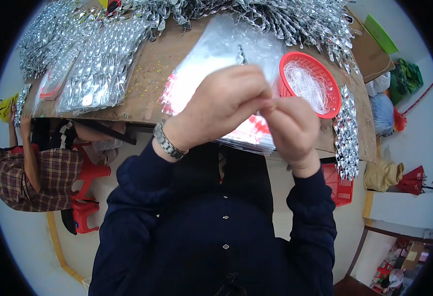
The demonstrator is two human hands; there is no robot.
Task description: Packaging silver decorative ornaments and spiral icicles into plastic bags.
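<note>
My left hand (226, 101), with a metal-banded watch (168, 143) at its wrist, is closed in a pinch. My right hand (295, 126) pinches too, its fingertips meeting those of the left. Whatever lies between them is too small to make out. Both hands are above a stack of clear plastic bags (216, 42) with red-and-white printed ends. A short silver twisted piece (240, 53) shows just beyond my left hand; whether it is held cannot be told. Close to my right hand stands a red plastic basket (336, 98) of clear, thin thread (307, 84).
Silver twisted strands (295, 19) are heaped along the table's (152, 59) far side. Bagged strands (98, 74) lie left; another bundle (347, 133) hangs over the right edge. A co-worker in a checked shirt (54, 172) sits at left near red stools (90, 172).
</note>
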